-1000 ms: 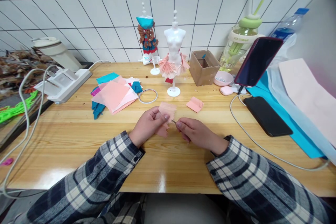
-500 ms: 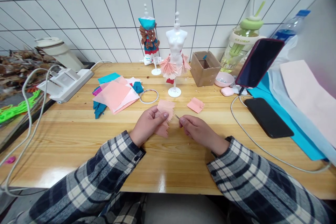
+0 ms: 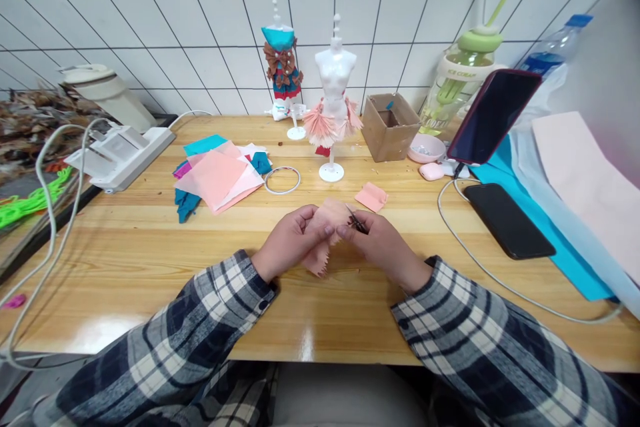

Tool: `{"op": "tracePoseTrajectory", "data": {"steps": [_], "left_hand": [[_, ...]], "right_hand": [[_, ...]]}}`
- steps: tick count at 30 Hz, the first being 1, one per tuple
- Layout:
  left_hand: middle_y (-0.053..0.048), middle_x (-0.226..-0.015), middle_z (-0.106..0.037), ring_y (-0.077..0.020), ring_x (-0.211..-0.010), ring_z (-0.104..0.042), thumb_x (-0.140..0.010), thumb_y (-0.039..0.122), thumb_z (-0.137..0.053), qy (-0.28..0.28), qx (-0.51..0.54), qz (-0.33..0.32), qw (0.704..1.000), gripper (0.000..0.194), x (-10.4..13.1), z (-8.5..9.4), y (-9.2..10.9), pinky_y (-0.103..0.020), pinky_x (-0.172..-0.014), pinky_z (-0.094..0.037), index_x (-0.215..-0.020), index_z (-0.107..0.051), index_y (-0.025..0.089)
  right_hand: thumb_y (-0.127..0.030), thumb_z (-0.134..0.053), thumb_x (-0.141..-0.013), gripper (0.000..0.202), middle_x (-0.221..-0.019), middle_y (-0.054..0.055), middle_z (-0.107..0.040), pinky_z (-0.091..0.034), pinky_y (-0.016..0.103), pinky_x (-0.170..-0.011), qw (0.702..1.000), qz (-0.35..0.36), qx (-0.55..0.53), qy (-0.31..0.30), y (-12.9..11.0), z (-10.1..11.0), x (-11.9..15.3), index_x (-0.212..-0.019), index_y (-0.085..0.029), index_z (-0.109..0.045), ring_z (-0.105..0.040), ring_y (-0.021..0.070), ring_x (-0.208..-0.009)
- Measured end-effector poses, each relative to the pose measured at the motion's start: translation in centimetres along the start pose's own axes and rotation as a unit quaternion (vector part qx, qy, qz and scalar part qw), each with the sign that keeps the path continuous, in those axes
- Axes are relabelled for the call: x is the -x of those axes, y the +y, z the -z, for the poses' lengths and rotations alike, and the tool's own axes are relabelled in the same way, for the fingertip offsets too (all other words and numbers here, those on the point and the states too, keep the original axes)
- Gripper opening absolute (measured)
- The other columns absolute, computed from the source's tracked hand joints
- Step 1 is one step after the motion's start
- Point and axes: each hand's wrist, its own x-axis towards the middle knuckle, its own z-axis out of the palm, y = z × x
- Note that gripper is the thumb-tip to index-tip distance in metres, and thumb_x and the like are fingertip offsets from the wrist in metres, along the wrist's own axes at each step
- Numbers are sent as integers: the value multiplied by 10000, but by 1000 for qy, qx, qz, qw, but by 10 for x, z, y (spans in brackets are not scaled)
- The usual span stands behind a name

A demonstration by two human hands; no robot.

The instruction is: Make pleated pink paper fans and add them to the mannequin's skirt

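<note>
My left hand (image 3: 295, 238) pinches a pink piece of paper (image 3: 317, 260) with a jagged, zigzag edge, low over the wooden table. Close beside it, my right hand (image 3: 383, 245) has its fingers closed round small dark scissors (image 3: 357, 223), and its thumb meets the paper's right side. Whether the right fingers also grip the paper is hard to tell. Just beyond the right hand lies a small pink square (image 3: 371, 197). A white mannequin (image 3: 336, 73) with pleated pink paper (image 3: 320, 123) at its hips stands behind the hands.
Coloured sheets (image 3: 215, 177) and a ring (image 3: 282, 180) lie left of centre. Behind stand a dressed mannequin (image 3: 283, 67) and a cardboard box (image 3: 390, 128). On the right are a propped phone (image 3: 495, 117), a black phone (image 3: 510, 221) and a cable. A power strip (image 3: 133, 157) sits left.
My right hand has come left to meet the paper, and the scissors now point up and to the left. My left hand has shifted slightly right, turning the pink paper. The view has tilted down slightly.
</note>
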Motion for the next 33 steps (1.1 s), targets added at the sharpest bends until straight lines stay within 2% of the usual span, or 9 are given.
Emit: {"op": "tracePoseTrajectory", "data": {"steps": [4, 7, 12, 21, 28, 33], "left_hand": [[-19, -838, -663, -120, -676, -595, -748, 412, -714, -76, 76, 50, 993, 378, -2, 5, -6, -220, -609, -479, -989, -601, 144], [-16, -816, -659, -112, -633, -581, -737, 397, -728, -108, 89, 87, 986, 377, -2, 8, -8, -216, -571, -469, -976, -606, 132], [-12, -796, -662, -114, -632, -593, -708, 347, -761, -97, 91, 94, 987, 343, -1, 8, -6, -212, -562, -479, -934, -611, 136], [-16, -825, -680, -114, -678, -603, -719, 301, -748, -82, 75, 70, 991, 300, -2, 9, -5, -196, -592, -465, -945, -634, 141], [-30, -850, -697, -138, -698, -630, -705, 312, -756, -75, 74, 68, 992, 320, -2, 10, -6, -229, -629, -484, -948, -632, 145], [-26, -846, -692, -138, -708, -621, -695, 311, -760, -75, 71, 62, 993, 316, -2, 10, -5, -224, -629, -473, -935, -640, 143]], "right_hand": [[-402, -585, -815, 241, -579, -73, -406, -287, 224, -473, 994, -33, -91, 55, 2, 5, -2, -721, -199, -494, -337, 79, -480], [-415, -604, -795, 272, -530, -90, -349, -244, 215, -422, 986, -51, -138, 74, 1, 8, -3, -707, -209, -450, -295, 71, -438], [-413, -622, -783, 283, -502, -104, -324, -217, 202, -369, 976, -74, -188, 82, 1, 9, -4, -716, -216, -429, -280, 63, -398], [-387, -644, -782, 273, -504, -107, -333, -224, 188, -363, 971, -63, -211, 94, 3, 10, -6, -736, -213, -438, -288, 57, -399], [-400, -646, -786, 304, -494, -111, -323, -200, 175, -354, 964, -82, -244, 60, 5, 10, -5, -721, -213, -416, -263, 50, -394], [-389, -650, -791, 288, -503, -111, -317, -212, 170, -356, 962, -76, -246, 87, 7, 12, -6, -734, -214, -429, -258, 49, -400]]}}
